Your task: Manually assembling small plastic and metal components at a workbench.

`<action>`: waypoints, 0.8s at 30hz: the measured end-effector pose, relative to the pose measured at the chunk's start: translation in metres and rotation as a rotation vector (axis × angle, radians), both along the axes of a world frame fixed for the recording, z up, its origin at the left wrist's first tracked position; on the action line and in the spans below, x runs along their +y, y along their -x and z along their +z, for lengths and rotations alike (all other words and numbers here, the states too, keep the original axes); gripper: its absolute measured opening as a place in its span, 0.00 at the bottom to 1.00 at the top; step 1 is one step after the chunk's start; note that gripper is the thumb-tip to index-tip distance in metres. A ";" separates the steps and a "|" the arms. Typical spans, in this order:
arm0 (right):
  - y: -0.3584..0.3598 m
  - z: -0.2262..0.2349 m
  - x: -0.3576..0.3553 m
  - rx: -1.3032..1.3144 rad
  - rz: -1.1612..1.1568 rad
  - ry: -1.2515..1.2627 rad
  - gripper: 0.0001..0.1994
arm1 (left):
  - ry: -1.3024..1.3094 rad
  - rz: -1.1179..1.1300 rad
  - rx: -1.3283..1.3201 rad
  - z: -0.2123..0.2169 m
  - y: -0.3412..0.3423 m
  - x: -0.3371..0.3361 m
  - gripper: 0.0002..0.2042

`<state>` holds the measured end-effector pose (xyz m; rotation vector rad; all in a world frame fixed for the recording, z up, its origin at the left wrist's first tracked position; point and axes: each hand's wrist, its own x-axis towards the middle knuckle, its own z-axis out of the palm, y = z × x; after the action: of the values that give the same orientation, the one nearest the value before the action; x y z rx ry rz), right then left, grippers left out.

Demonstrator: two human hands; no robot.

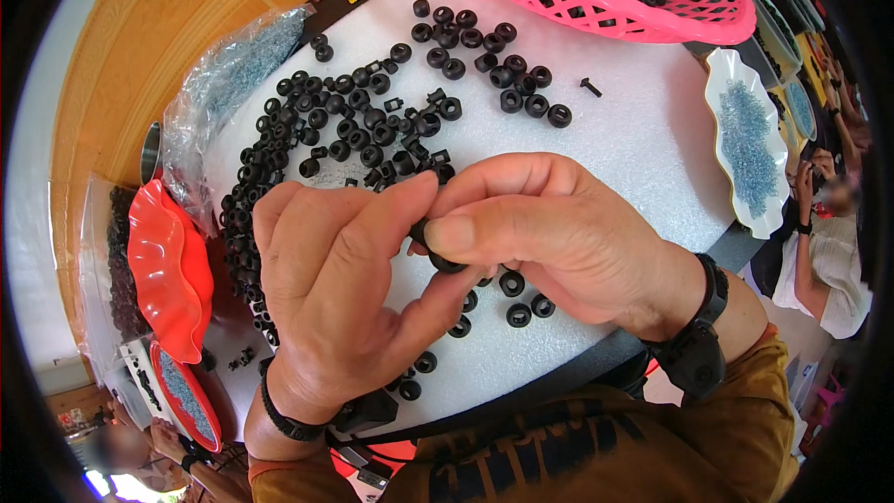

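Observation:
My left hand (340,275) and my right hand (577,247) meet over the middle of the table. Between their fingertips is a small black round plastic part (445,263), pinched by both and partly covered by my right thumb. Many loose black ring-shaped parts (358,102) lie in a broad heap beyond and to the left of my hands. More black rings (511,283) rest just below my right hand. Out on the white sheet, apart from the heap, lies a small black T-shaped pin (591,88).
A pink lattice basket (717,14) with black parts stands at the far right. Right of me is a white scalloped dish (750,149) of pale blue bits. At left are a clear bag (219,74) and a red wavy dish (168,270). People sit at both sides.

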<state>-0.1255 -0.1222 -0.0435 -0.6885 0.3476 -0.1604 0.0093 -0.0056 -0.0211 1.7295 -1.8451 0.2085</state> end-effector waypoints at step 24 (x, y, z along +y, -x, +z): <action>0.000 0.016 0.002 0.172 0.219 0.128 0.09 | -0.046 -0.052 -0.155 0.006 -0.010 0.004 0.16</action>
<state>-0.1258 -0.1206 -0.0280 -0.8646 0.4261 0.0857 0.0194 -0.0017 -0.0149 1.7369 -2.0182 0.2884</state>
